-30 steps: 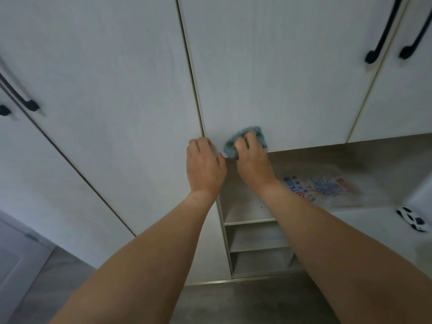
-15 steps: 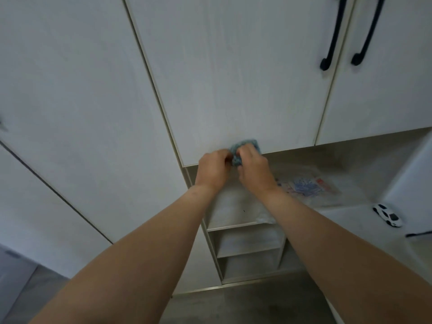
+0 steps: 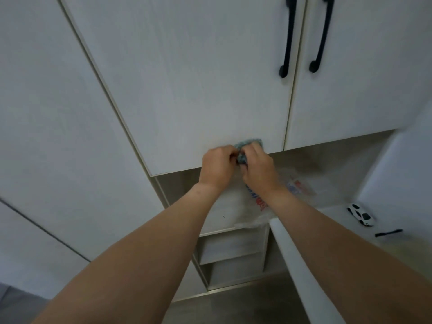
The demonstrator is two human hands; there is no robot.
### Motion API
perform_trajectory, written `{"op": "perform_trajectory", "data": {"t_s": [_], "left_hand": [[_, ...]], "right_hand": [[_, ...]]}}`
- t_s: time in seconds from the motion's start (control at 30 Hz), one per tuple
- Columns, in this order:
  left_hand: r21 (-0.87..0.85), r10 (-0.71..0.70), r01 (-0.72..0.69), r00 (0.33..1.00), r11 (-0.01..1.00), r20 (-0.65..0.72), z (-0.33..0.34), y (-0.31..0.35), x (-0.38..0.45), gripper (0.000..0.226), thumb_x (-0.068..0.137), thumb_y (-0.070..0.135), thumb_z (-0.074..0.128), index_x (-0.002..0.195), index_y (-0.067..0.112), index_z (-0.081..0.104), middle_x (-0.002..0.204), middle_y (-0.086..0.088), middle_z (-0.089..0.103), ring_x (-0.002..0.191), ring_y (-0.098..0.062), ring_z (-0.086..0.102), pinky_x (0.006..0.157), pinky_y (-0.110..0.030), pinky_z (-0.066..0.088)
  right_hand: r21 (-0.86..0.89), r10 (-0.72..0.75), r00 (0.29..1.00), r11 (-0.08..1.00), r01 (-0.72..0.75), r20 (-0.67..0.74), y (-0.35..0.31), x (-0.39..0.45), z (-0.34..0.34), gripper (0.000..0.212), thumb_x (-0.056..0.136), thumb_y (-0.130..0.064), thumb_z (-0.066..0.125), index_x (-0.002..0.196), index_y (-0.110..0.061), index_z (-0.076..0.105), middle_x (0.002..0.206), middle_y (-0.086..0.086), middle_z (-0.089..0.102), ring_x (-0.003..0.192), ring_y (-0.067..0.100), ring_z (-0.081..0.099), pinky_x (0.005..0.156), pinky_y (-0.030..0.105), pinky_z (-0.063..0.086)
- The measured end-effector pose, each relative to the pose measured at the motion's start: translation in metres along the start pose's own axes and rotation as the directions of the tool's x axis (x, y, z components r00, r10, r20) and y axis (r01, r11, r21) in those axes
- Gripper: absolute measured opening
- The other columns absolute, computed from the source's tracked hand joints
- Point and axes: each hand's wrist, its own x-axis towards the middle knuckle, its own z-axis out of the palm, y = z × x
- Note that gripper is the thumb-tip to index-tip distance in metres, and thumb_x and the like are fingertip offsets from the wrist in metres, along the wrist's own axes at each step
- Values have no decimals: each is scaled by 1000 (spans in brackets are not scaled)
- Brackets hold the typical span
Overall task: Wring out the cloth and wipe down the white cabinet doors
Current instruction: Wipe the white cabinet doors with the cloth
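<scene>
One view only, from a wide-angle camera worn on the person's head. It faces forward and slightly down along both forearms, which enter from the bottom edge and converge near the centre of the frame, where the left hand (image 3: 217, 166) and right hand (image 3: 257, 168) meet. The camera stands close to the white cabinet doors (image 3: 187, 78), which fill the upper two thirds; their edges splay outward from wide-angle distortion. The two black door handles (image 3: 286, 43) are cut off at the top edge. Open shelves (image 3: 231, 244) sit below centre, a white countertop (image 3: 301, 272) runs to the lower right, and grey floor (image 3: 233, 307) shows along the bottom. No second view is supplied, so no overlap applies.
</scene>
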Motion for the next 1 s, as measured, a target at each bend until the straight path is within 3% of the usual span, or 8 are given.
{"op": "perform_trajectory", "data": {"t_s": [0.1,0.2,0.27,0.4,0.53,0.77,0.9,1.0], "left_hand": [[20,-1,1,1000,1000,-29,2,11,3,15,87,4,58,83,9,72,77,-8,69,71,-25,63,61,-30,35],[-123,61,-113,930,986,-361,-5,45,25,19,88,4,58,99,7,73,88,-8,70,77,-13,59,70,-18,41],[-162,58,-144,893,976,-446,-5,59,43,20,88,1,59,102,5,72,93,-9,70,82,-14,60,75,-16,42],[-79,150,-176,953,981,-262,18,53,38,18,87,3,59,96,9,74,86,-8,70,75,-18,61,71,-27,49],[-51,100,-95,990,994,100,45,47,20,23,84,7,49,79,9,72,73,-6,68,66,-24,60,63,-38,50],[-136,93,-121,975,983,-201,39,77,38,21,91,4,56,105,8,71,93,-7,70,80,-18,61,71,-29,48],[-117,120,-115,992,986,33,45,73,31,21,90,3,54,99,9,71,90,-7,69,79,-22,61,76,-40,52],[-167,76,-58,992,984,105,46,66,16,31,93,3,54,120,11,65,97,-10,71,86,-28,65,80,-40,54]], "right_hand": [[15,3,999,1000,-4,55,4,11,-19,24,75,1,65,97,-3,57,104,16,56,83,34,59,68,47,54],[-37,-4,975,999,-4,-221,2,51,-41,18,85,-10,58,101,-2,56,106,15,53,86,30,57,68,40,52],[-70,-28,946,998,6,-323,9,65,-45,19,88,-12,55,104,-1,57,108,16,54,92,29,57,74,37,51],[-41,59,961,997,-72,-269,32,27,-32,16,81,-2,61,95,1,55,99,18,56,84,32,58,68,37,48],[-34,181,983,983,-180,19,52,-12,-32,21,78,2,66,91,-3,50,100,15,53,76,36,57,62,31,36],[-48,102,972,992,-115,-213,49,29,-58,14,80,3,56,92,-2,52,99,16,52,81,26,51,67,27,37],[13,242,970,970,-241,-32,58,4,-55,16,80,3,60,92,-4,52,100,13,54,81,27,55,65,28,38],[27,379,921,923,-383,94,66,-7,-69,16,84,-6,65,97,-10,57,101,6,58,89,22,56,71,26,38]]}}
